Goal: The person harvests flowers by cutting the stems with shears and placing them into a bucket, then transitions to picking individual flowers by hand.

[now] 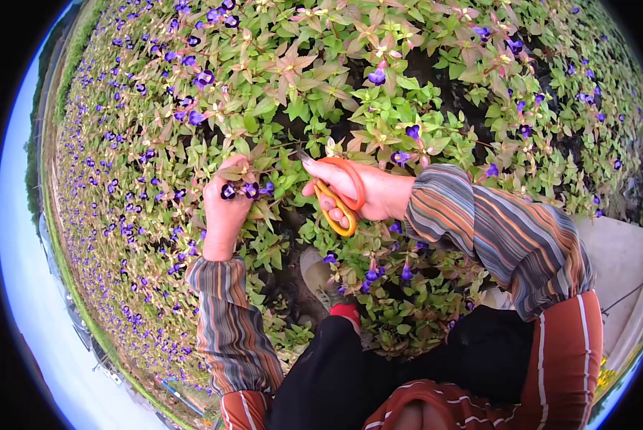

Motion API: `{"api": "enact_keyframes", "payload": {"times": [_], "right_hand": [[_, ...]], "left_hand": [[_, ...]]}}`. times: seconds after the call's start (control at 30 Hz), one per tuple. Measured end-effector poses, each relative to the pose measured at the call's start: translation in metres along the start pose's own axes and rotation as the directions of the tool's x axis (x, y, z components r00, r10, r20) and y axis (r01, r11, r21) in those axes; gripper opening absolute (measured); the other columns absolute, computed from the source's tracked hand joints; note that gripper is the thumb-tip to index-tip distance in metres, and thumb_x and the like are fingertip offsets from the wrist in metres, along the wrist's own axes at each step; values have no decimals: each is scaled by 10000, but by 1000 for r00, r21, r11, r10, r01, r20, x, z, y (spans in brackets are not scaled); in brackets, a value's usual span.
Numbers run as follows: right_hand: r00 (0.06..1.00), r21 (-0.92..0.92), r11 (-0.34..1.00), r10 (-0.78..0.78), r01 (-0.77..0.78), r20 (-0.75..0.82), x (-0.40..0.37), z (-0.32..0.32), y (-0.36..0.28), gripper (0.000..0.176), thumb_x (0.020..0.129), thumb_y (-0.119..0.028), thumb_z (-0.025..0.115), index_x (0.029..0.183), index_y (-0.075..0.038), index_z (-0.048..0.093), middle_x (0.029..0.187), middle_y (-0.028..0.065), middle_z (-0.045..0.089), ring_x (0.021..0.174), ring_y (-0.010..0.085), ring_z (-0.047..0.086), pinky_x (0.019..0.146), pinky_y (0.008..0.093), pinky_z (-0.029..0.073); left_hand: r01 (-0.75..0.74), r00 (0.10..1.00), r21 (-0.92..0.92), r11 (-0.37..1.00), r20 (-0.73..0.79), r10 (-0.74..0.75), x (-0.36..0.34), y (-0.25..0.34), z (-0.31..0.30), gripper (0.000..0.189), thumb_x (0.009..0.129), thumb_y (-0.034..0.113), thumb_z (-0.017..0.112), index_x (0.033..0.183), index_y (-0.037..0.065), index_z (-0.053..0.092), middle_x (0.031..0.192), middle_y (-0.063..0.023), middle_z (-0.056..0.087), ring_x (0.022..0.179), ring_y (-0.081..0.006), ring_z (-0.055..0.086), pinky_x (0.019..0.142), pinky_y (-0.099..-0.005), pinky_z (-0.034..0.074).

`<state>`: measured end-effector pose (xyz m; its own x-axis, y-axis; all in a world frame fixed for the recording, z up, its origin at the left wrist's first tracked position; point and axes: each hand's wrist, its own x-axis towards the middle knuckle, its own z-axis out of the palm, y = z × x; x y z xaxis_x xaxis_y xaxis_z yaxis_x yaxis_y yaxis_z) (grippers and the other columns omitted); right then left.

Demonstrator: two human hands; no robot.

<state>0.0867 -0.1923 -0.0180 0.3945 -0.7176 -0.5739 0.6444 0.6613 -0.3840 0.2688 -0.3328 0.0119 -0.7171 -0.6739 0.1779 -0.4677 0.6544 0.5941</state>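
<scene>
My right hand [378, 188] is closed round a pair of scissors [341, 222] with one orange and one yellow handle loop. Their short dark blades point left, among leaves and thin stems. Just left of the blade tips, my left hand [228, 208] pinches a flower stem. Dark purple flowers [250, 190] and some leaves stick out by its fingers. How much of the stem lies inside the fist is hidden. Striped sleeves cover both forearms.
A dense bed of green and reddish plants [285, 68] with purple blooms surrounds both hands. Below stands a shoe [314, 276] on dark ground between the plants. A pale slab [615, 251] lies at the right, and a grassy edge [85, 304] curves along the left.
</scene>
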Motion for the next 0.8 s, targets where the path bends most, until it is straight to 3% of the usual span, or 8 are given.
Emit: {"api": "enact_keyframes", "payload": {"times": [0.03,0.13,0.23,0.37,0.57,0.67,0.77,0.8], "right_hand": [[1000,8,1000,6,-6,-10,1,1,-1,500,850,-545,433,918,-51,461,604,12,444,461,120,449,428,259,394],[999,40,999,10,-8,-39,2,5,-4,492,858,-519,445,930,-32,460,583,11,431,447,119,433,419,254,378],[998,75,997,-9,14,-61,3,8,-5,501,864,-488,470,954,5,457,533,8,409,417,114,402,392,243,341],[996,67,997,-26,32,-81,3,7,-6,490,865,-473,480,954,8,464,516,-2,400,400,100,391,369,229,321],[993,16,996,-87,88,-82,1,4,-1,482,857,-469,500,948,3,479,509,-24,389,382,76,371,349,220,298],[989,-49,992,-119,115,-83,-4,4,-1,487,850,-476,508,945,1,482,508,-32,382,379,68,365,347,218,295],[984,-79,984,-167,163,-55,-13,5,-3,511,844,-497,503,957,1,483,528,-22,395,398,80,382,356,220,303],[981,-55,980,-192,190,-25,-14,5,-4,519,843,-503,500,964,1,481,535,-17,400,408,87,391,366,224,313]], "left_hand": [[-86,996,-17,996,-37,86,1,-3,2,195,780,35,598,964,-26,588,841,-80,631,700,-98,562,646,-242,459],[76,990,97,992,113,-87,8,12,-3,245,787,50,584,1022,-17,572,875,-105,632,714,-133,588,661,-257,467],[147,960,190,971,207,-186,23,32,-6,247,766,143,602,987,32,606,869,-156,634,815,-309,614,681,-347,474],[193,955,253,948,175,-240,25,20,-2,240,747,183,610,947,52,629,859,-170,624,806,-344,594,689,-379,469],[105,969,277,955,185,-161,23,22,-3,205,745,168,623,897,32,639,838,-178,622,777,-345,598,677,-372,470],[193,962,189,963,157,-224,21,23,-7,182,745,141,629,888,28,634,794,-154,627,723,-305,607,664,-347,468],[131,981,81,988,130,-141,21,29,-20,126,780,85,594,860,-10,615,838,-125,627,728,-199,599,683,-280,451],[16,983,204,979,176,-53,24,31,-27,108,760,58,604,849,-4,607,871,-109,623,754,-182,589,710,-260,438]]}}
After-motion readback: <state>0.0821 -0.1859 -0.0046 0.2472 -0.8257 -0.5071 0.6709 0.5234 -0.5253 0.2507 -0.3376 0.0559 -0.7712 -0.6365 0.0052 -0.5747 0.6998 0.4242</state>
